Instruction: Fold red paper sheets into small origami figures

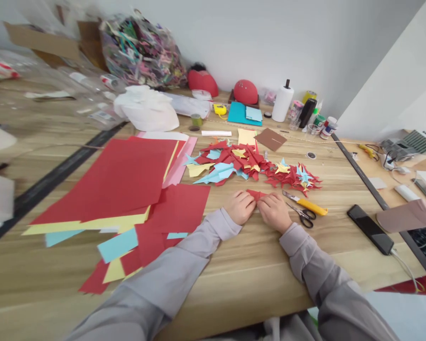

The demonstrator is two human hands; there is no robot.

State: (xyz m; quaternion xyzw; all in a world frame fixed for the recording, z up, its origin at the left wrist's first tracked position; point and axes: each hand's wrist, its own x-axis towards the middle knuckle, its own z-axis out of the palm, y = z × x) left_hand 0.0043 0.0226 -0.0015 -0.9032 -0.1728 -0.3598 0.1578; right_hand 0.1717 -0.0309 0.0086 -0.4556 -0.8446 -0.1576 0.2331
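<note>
A small piece of folded red paper (255, 194) lies between my two hands near the middle of the table. My left hand (240, 207) is closed on its left side, fingers pressed together. On its right side my right hand (274, 211) pinches the paper, the fingertips of both hands close to each other. Part of the paper is hidden under the fingers. Just beyond lies a heap of folded paper pieces (234, 158) in red, blue and yellow. Beside my right hand are black scissors (306, 216) and a yellow utility knife (312, 206).
Large red paper sheets (124, 175) and cut scraps spread on the left. A black phone (370, 229) with a cable lies at the right. Along the wall stand a bag of paper shreds (142, 52), a white roll (283, 102) and several small bottles.
</note>
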